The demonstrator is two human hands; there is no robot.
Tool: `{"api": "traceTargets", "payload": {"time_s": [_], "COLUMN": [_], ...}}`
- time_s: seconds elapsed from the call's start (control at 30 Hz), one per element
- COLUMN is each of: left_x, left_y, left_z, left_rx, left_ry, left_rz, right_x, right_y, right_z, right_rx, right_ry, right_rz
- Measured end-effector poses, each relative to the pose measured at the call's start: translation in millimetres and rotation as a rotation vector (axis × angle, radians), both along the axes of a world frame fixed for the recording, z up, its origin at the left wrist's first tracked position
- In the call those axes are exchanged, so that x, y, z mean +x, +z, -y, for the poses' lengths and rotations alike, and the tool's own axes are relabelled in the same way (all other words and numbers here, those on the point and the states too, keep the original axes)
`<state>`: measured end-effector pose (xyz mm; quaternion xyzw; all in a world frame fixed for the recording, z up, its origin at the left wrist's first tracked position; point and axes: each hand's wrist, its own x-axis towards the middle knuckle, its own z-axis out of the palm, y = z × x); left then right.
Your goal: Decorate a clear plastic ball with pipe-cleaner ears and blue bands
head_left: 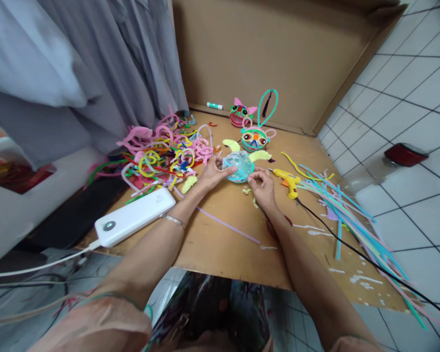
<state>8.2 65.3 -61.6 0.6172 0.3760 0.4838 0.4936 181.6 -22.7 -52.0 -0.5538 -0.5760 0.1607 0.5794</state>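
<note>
L-hand fingers grip bluish ball; R-hand fingers bunch at its edge, grip unclear. Hold L steady; mind glue gun just right of R.

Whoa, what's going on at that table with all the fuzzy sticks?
A person's left hand holds a bluish, see-through ball, and the right hand is at its lower right edge. Two pale yellow pieces show by its top. Two colorful animal heads sit behind it. A yellow glue gun lies to the right.
</note>
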Motion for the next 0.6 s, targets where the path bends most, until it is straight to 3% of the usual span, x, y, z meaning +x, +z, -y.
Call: {"api": "traceTargets", "payload": {"time_s": [0.6], "left_x": [0.8], "left_y": [10.8], "left_z": [8.6], "left_rx": [-0.068], "left_ry": [0.004], "left_rz": [0.025], "right_x": [1.8], "right_y": [-2.1], "right_z": [-1.9], "right_rx": [0.01], "right_ry": [0.008], "right_rz": [-0.054]}}
